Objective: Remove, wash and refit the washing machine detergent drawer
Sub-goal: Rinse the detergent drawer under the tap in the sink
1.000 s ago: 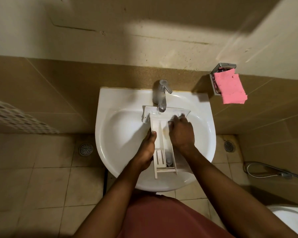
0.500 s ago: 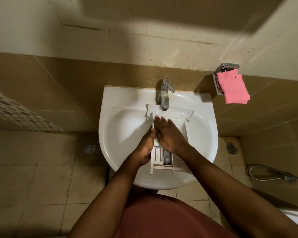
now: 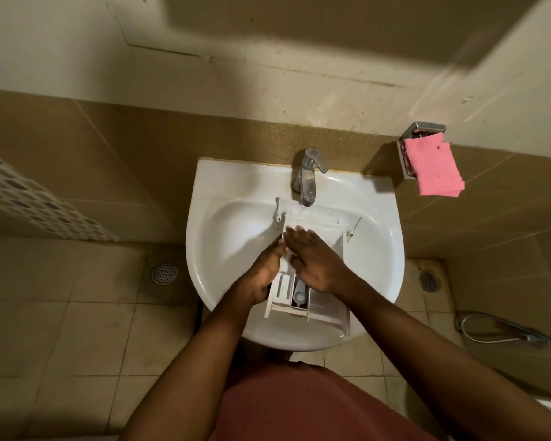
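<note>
The white detergent drawer point(image 3: 318, 221) lies lengthwise in the white basin point(image 3: 223, 237), its front panel under the chrome tap point(image 3: 308, 178). Water runs from the spout onto the drawer's far end. My left hand point(image 3: 263, 275) grips the drawer's left side wall and holds it in place. My right hand point(image 3: 312, 259) lies flat inside the drawer with fingers straight, pressing on the inner compartment surface. A small grey siphon cap point(image 3: 299, 294) shows in the near compartment.
A pink cloth point(image 3: 434, 168) hangs from a chrome holder on the tiled wall at right. Floor drains point(image 3: 163, 272) sit either side of the basin. A hose point(image 3: 503, 332) lies on the floor at right. A patterned white basket edge point(image 3: 29, 202) is at left.
My right hand has slid from the drawer's right far corner leftwards to its middle. The drawer has shifted slightly. My left hand keeps its hold on the left wall.
</note>
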